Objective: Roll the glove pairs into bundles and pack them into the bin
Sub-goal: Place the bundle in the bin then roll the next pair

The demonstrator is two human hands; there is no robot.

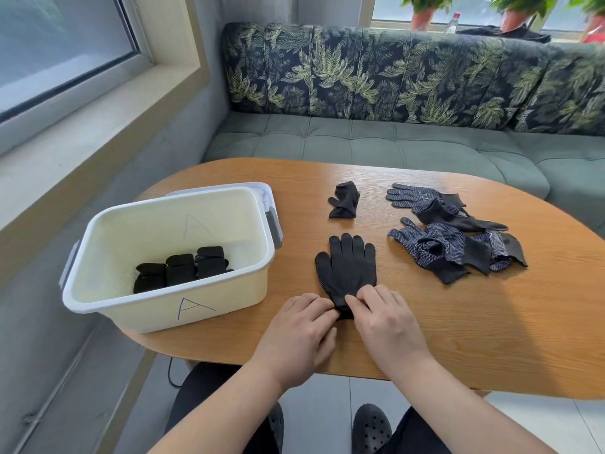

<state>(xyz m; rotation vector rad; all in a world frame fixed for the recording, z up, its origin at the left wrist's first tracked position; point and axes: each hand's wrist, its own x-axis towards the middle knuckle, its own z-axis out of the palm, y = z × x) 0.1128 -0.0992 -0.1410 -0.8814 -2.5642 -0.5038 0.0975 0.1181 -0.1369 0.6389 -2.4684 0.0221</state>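
A black glove pair (347, 267) lies flat on the wooden table (425, 316), fingers pointing away from me. My left hand (299, 335) and my right hand (386, 326) both pinch its cuff end at the near side. A white bin (98, 299) marked "A" stands at the left and holds three rolled black bundles (181, 268). A crumpled black glove (344, 200) lies further back. A heap of dotted blue and black gloves (455, 234) lies to the right.
A green sofa (360, 139) with a leaf-patterned backrest runs behind the table. A window sill (82, 103) is at the left. Potted plants (425, 11) and a bottle stand on the ledge behind the sofa. My feet in black clogs show below the table edge.
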